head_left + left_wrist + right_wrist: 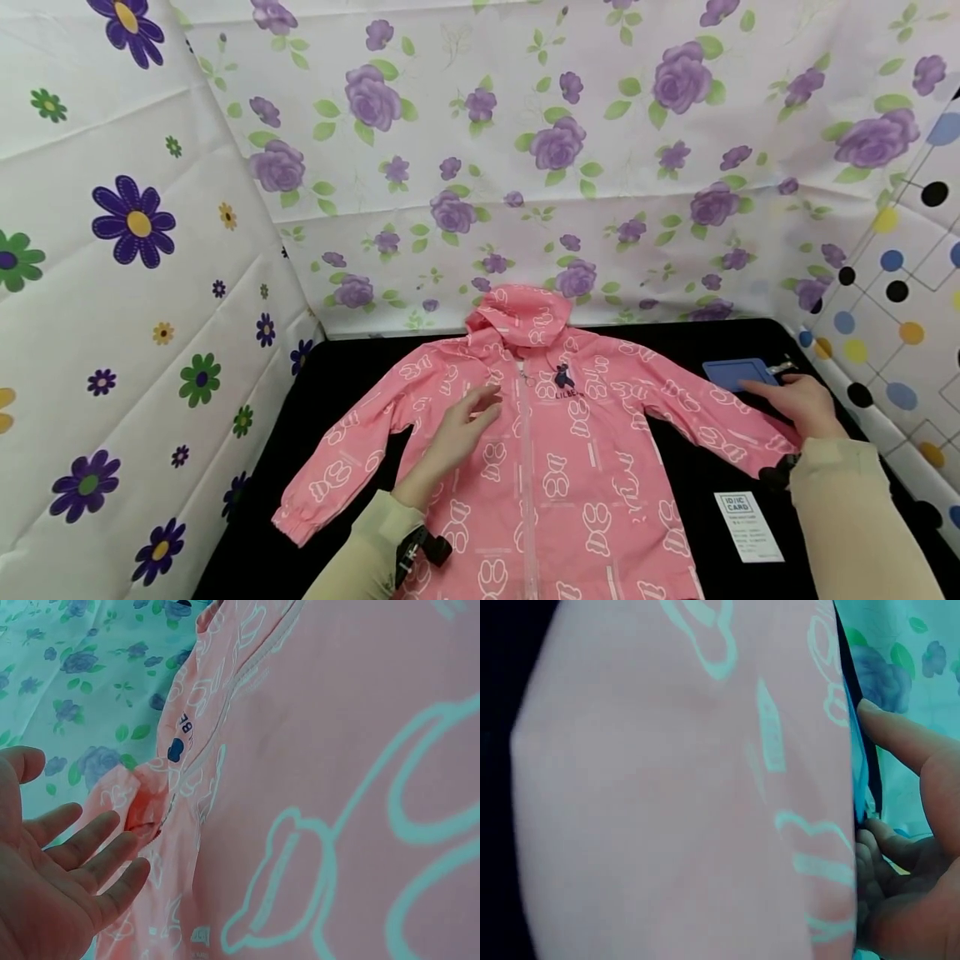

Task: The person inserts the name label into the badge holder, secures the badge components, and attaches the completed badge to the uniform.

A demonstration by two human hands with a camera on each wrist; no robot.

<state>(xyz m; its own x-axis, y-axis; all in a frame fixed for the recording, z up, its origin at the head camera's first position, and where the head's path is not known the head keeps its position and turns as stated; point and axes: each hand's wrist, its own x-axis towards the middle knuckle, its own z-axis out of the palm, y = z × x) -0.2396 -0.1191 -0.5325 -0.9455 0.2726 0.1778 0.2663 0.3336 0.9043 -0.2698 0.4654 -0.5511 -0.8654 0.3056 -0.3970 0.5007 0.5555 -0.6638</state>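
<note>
A pink hooded jacket (555,450) with white cartoon outlines and a zipped front lies spread out, its hood toward the back wall. Over its chest is my left hand (465,425), fingers loosely bent and holding nothing; the palm (45,900) shows in the left wrist view. At the right, beside the jacket's sleeve (705,408), my right hand (806,404) has its thumb and fingers at a blue card holder (731,374) with a metal clip (782,365). In the right wrist view, the sleeve hides most of the holder (859,750) and part of the hand.
A white printed card (748,527) marked ID/IC CARD lies on the black tabletop (723,462), below the right sleeve. Floral sheets (487,150) form the back and left walls, and a dotted sheet (900,317) stands close on the right.
</note>
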